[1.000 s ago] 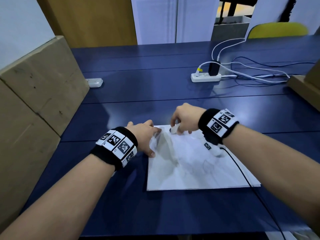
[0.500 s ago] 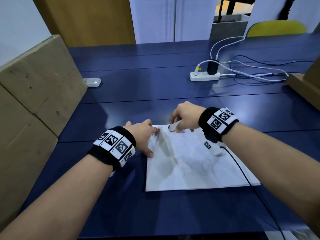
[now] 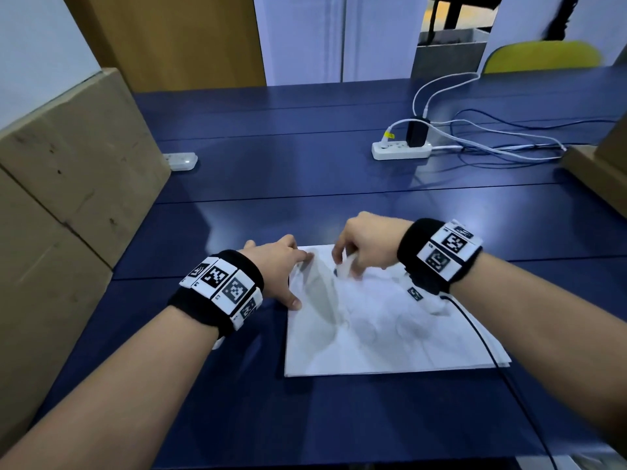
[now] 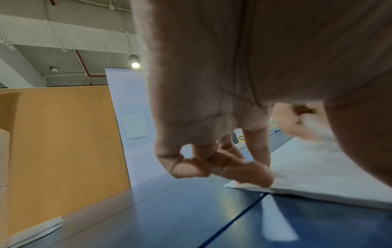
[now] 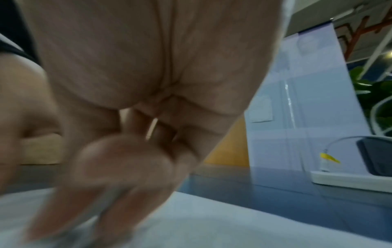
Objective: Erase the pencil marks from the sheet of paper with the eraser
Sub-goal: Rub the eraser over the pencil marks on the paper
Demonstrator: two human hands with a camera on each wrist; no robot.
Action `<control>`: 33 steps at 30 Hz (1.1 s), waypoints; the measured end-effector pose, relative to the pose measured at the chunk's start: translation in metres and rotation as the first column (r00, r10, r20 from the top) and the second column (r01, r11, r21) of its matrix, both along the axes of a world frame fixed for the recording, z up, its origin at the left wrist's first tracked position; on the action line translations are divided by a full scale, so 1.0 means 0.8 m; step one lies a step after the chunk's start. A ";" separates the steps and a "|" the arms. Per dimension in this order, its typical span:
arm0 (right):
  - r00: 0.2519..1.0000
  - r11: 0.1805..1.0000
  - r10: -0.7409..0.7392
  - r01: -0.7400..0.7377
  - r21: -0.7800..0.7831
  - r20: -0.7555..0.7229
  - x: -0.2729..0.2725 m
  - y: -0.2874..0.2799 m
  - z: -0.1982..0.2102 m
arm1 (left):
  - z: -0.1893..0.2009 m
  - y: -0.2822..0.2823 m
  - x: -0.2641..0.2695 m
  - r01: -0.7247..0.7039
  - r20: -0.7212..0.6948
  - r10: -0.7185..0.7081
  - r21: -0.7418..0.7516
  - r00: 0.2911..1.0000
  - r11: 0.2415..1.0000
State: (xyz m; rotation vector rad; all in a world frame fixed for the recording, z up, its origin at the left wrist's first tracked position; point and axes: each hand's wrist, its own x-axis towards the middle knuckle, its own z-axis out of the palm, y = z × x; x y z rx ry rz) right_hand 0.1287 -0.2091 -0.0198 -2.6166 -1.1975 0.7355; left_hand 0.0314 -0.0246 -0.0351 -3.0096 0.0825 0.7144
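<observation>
A white sheet of paper (image 3: 390, 327) with faint grey pencil marks lies on the dark blue table (image 3: 305, 184). My left hand (image 3: 281, 276) rests on the sheet's far left corner, fingertips (image 4: 250, 174) pressing the paper's (image 4: 318, 171) edge down. My right hand (image 3: 366, 245) pinches a small white eraser (image 3: 344, 268) and holds it against the paper near the far edge. In the right wrist view the fingers (image 5: 118, 176) are blurred over the paper (image 5: 233, 223), and the eraser is hard to make out.
Cardboard boxes (image 3: 68, 212) stand along the left side. A white power strip (image 3: 402, 149) with a black charger and several cables lies at the far right, another box (image 3: 597, 171) beside it. A small white device (image 3: 181, 161) sits far left. A black cable (image 3: 492, 361) crosses the sheet's right side.
My right hand with the eraser has shifted slightly back and forth near the sheet's far edge. The left hand has stayed on the far left corner.
</observation>
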 end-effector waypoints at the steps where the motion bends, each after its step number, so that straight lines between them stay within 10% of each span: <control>1: 0.997 0.996 0.059 -0.062 -0.056 -0.054 -0.008 -0.004 0.000 | 0.000 0.000 0.001 0.001 -0.003 -0.001 -0.001 1.000 1.000; 9: 0.984 0.987 -0.137 0.125 0.103 0.114 0.018 0.010 -0.004 | 0.002 0.000 0.003 -0.007 -0.018 0.007 0.004 1.000 1.000; 15: 0.984 0.982 0.132 -0.147 -0.120 -0.123 -0.017 -0.010 0.001 | 0.002 0.000 0.004 -0.001 -0.024 0.001 0.001 1.000 1.000; 22: 0.987 0.992 -0.100 0.089 0.090 0.129 0.021 0.010 -0.002 | 0.003 -0.001 0.003 -0.016 -0.022 0.016 0.000 1.000 1.000; 28: 0.981 0.973 0.175 -0.186 -0.139 -0.090 -0.021 -0.008 0.001 | 0.003 -0.002 0.002 0.003 -0.006 -0.003 0.009 1.000 1.000; 33: 0.991 0.996 -0.063 0.055 0.063 0.121 0.012 0.011 -0.001 | 0.004 -0.005 0.001 0.050 0.048 -0.055 0.100 0.997 0.994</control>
